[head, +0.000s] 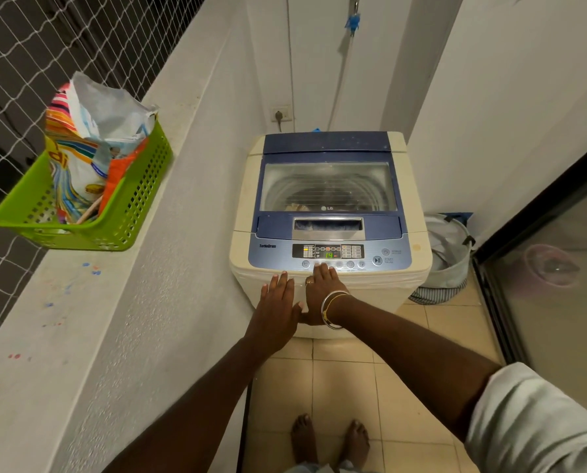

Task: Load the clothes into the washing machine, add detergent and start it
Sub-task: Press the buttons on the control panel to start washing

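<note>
Clothes (297, 207) lie inside the lidded washing machine (329, 145). My right hand (322, 288), straight-fingered, presses a setting button on its panel; my left hand (278, 302) rests flat on its front edge. Next, probably, the start button (377, 260).

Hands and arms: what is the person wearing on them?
The right hand has a thin ring on one finger, and its wrist carries bangles, silvery and golden. Further up that arm is a pale grey-white sleeve. The left hand and its arm show no jewellery and no sleeve.
</note>
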